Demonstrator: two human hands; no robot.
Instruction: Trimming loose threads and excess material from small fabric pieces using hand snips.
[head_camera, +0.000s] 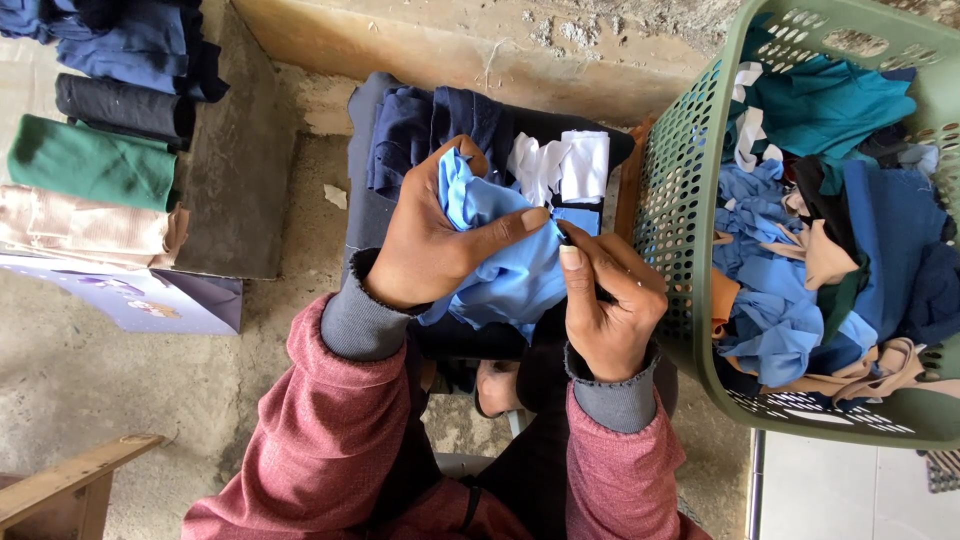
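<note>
Both hands gripping blue cloth, concrete floor, green basket rt.

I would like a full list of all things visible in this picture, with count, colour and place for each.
light blue cloth: one, light blue, held in both hands at centre
white cloth: one, white, on the dark pile behind the hands
dark cloths: a few, navy and black, under the white cloth
laundry basket: one, green, at right, full of blue, teal, tan and dark cloth pieces
folded cloths: four or so, navy, black, green and beige, in a row at upper left
wooden piece: one, brown, lower left corner
left hand: gripping the light blue cloth
right hand: pinching its edge
</note>
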